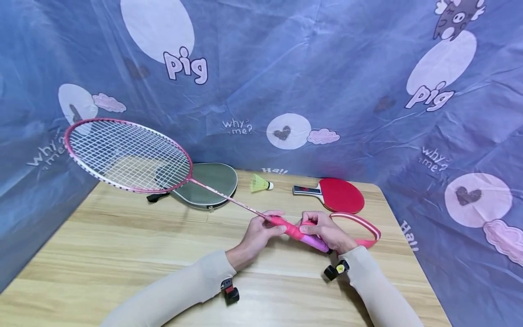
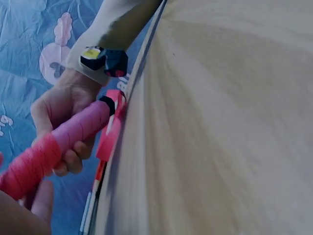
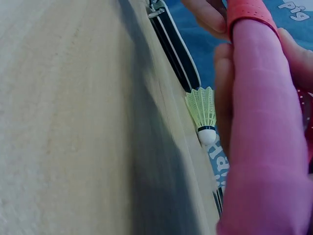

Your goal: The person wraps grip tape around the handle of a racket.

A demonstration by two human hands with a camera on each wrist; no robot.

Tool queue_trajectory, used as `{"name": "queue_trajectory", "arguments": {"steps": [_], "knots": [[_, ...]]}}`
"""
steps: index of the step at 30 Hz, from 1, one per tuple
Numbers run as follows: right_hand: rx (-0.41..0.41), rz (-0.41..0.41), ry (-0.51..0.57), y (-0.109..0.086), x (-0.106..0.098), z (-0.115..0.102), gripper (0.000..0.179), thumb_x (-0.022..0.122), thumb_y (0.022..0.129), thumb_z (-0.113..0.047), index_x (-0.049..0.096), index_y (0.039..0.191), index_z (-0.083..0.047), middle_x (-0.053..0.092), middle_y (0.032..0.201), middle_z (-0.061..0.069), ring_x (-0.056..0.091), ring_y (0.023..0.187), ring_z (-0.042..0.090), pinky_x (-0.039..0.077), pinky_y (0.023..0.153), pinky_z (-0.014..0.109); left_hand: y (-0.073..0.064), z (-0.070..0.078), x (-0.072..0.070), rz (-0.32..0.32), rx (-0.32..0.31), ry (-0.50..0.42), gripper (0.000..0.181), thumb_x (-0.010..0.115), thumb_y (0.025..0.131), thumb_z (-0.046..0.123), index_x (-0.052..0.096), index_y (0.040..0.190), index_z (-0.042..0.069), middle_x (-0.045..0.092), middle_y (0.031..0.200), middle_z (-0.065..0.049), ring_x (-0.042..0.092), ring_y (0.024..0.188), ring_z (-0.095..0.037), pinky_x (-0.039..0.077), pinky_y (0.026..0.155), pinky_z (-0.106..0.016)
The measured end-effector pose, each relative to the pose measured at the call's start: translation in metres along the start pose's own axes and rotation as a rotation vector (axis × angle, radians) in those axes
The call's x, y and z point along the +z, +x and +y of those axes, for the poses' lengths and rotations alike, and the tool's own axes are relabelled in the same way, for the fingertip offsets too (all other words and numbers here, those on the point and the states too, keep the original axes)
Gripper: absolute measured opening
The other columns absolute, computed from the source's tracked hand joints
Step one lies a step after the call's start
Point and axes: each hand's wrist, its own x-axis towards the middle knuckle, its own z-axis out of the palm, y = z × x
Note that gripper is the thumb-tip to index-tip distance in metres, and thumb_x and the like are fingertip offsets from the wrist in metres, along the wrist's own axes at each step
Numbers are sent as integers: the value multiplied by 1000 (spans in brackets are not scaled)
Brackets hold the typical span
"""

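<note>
A badminton racket (image 1: pixel 130 154) is held slanting above the table, its strung head up to the left. My left hand (image 1: pixel 257 236) grips the top of the handle, thumb along it. Red perforated grip tape (image 1: pixel 292 230) covers the upper handle, while the lower part (image 1: pixel 313 242) is bare pink-purple with a dark butt end. My right hand (image 1: pixel 324 229) pinches the tape at the handle, thumb at the red edge. A loop of red tape with a white stripe (image 1: pixel 367 244) lies beyond this hand. In the right wrist view the pink handle (image 3: pixel 264 122) hides much of the right fingers.
Along the back of the wooden table (image 1: pixel 163 263) are a dark green zipped case (image 1: pixel 214 181), a yellow shuttlecock (image 1: pixel 259 183) and a red table tennis bat (image 1: pixel 341 195). Blue printed cloth (image 1: pixel 245 68) hangs behind and at the sides.
</note>
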Motion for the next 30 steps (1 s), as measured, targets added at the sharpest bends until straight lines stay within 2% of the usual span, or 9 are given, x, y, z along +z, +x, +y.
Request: {"name": "queue_trajectory", "arguments": {"steps": [2, 5, 8, 10, 13, 16, 21, 25, 30], "knots": [[-28, 27, -20, 0, 1, -1, 24, 65, 92, 0, 47, 77, 1, 78, 92, -5, 68, 86, 8, 52, 71, 19, 0, 1, 3, 15, -3, 27, 45, 76, 88, 18, 64, 128, 2, 66, 135, -19, 66, 110, -16, 51, 96, -24], [-47, 62, -67, 1, 4, -2, 24, 67, 91, -1, 48, 79, 7, 74, 87, -7, 63, 81, 7, 51, 70, 19, 0, 0, 7, 47, -16, 109, 38, 79, 87, 30, 70, 116, 7, 74, 117, -15, 70, 98, -18, 52, 87, -24], [-40, 84, -130, 2, 6, -5, 24, 70, 89, -5, 53, 82, 9, 74, 87, -7, 62, 82, 7, 50, 69, 20, -1, -1, 9, 74, -20, 176, 28, 81, 86, 30, 74, 104, 10, 78, 94, -15, 72, 86, -22, 50, 79, -25], [-21, 92, -167, 2, 6, -7, 22, 72, 88, -7, 57, 83, 8, 75, 87, -6, 61, 79, 6, 49, 66, 19, -2, -2, 9, 85, -26, 181, 24, 81, 85, 27, 75, 100, 10, 78, 88, -14, 70, 82, -21, 48, 77, -25], [25, 102, -194, 1, 5, -10, 18, 75, 87, -10, 62, 83, 3, 76, 85, -6, 55, 70, 4, 44, 58, 18, -4, -1, 9, 93, -39, 180, 21, 82, 83, 24, 76, 99, 11, 78, 86, -9, 63, 78, -14, 46, 76, -26], [50, 89, -188, 1, 2, -10, 18, 75, 87, -10, 62, 83, 1, 71, 76, -8, 45, 62, 4, 36, 52, 19, -5, -1, 10, 93, -54, 171, 22, 83, 81, 22, 76, 100, 12, 78, 86, -6, 59, 77, -13, 45, 75, -27], [23, 45, -166, 0, -7, -5, 17, 73, 88, -7, 60, 80, 1, 56, 64, -12, 39, 59, 3, 28, 49, 25, -6, -5, 16, 90, -67, 144, 24, 83, 78, 20, 77, 100, 14, 79, 87, -7, 65, 82, -13, 46, 81, -29], [-16, -4, -127, -4, -16, 0, 20, 70, 88, -3, 55, 78, 5, 44, 60, -13, 36, 56, 2, 23, 46, 27, -7, -7, 24, 81, -49, 110, 27, 81, 77, 13, 76, 103, 11, 79, 94, -5, 67, 84, -12, 48, 86, -30], [-11, -69, -112, -11, -31, 4, 19, 63, 93, -3, 52, 79, 3, 51, 64, -10, 47, 59, 4, 38, 50, 21, -6, -7, 36, 64, -45, 84, 31, 80, 76, 11, 76, 107, 10, 78, 101, -2, 66, 89, -9, 50, 90, -29]]}}
